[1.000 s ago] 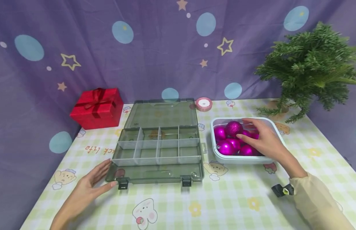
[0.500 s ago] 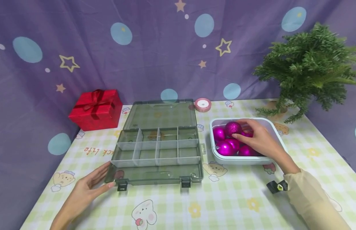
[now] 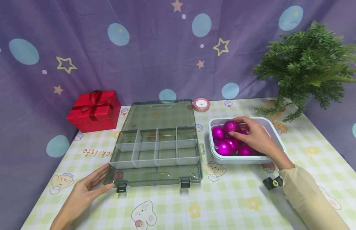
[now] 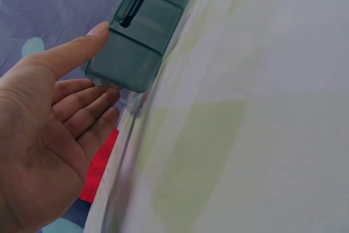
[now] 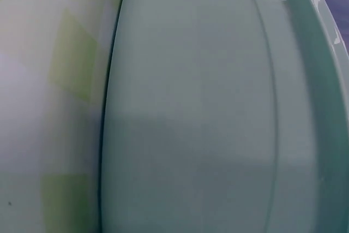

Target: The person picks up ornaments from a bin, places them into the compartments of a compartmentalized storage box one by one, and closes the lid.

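In the head view, my right hand (image 3: 255,135) reaches into a pale blue plastic tub (image 3: 241,160). Its thumb and fingers pinch a glittery magenta Christmas bauble (image 3: 231,127) lying on top of several shiny magenta baubles (image 3: 223,148). Only the tub's outer wall (image 5: 191,102) and rim fill the right wrist view. My left hand (image 3: 84,191) rests at the near left corner of a see-through grey-green compartment box (image 3: 154,174), its lid laid back. In the left wrist view, the thumb of the left hand (image 4: 60,118) touches the box's front wall beside a black latch (image 4: 135,6), fingers loosely extended at the corner.
A red gift box (image 3: 94,111) with a bow stands at the back left. A roll of pink ribbon (image 3: 201,104) lies behind the tub. An artificial pine tree (image 3: 304,64) rises at the back right. A black object (image 3: 270,183) shows by the right sleeve.
My right hand has moved left, closing its thumb and fingers on the glittery bauble. The left hand stays at the box's corner. The head view has shifted slightly.
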Demonstrator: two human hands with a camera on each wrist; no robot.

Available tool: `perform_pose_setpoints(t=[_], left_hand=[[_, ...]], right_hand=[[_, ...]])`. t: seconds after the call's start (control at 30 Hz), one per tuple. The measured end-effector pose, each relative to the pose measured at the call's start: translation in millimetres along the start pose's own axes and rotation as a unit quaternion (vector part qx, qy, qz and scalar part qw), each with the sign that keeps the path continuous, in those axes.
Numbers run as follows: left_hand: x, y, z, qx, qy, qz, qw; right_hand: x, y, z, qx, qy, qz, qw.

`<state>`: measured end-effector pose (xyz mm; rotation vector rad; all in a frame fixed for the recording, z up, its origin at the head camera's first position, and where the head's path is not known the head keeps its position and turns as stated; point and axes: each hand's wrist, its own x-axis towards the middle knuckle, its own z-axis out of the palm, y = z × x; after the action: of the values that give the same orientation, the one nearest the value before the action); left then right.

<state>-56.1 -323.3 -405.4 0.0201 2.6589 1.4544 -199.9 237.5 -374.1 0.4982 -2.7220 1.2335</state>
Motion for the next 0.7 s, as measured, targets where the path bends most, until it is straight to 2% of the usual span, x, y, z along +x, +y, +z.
perform_pose_setpoints(t=[0.43, 0.7], left_hand=[[0.5, -1.2, -0.4, 0.014, 0.007, 0.008, 0.9999], [1.3, -0.1, 0.0, 0.021, 0.006, 0.003, 0.9998]], right_hand=[[0.5, -9.0, -3.4, 0.047, 0.029, -0.027, 0.9981], [-0.1, -21.6, -2.3, 0.111, 0.015, -0.024, 0.9934]])
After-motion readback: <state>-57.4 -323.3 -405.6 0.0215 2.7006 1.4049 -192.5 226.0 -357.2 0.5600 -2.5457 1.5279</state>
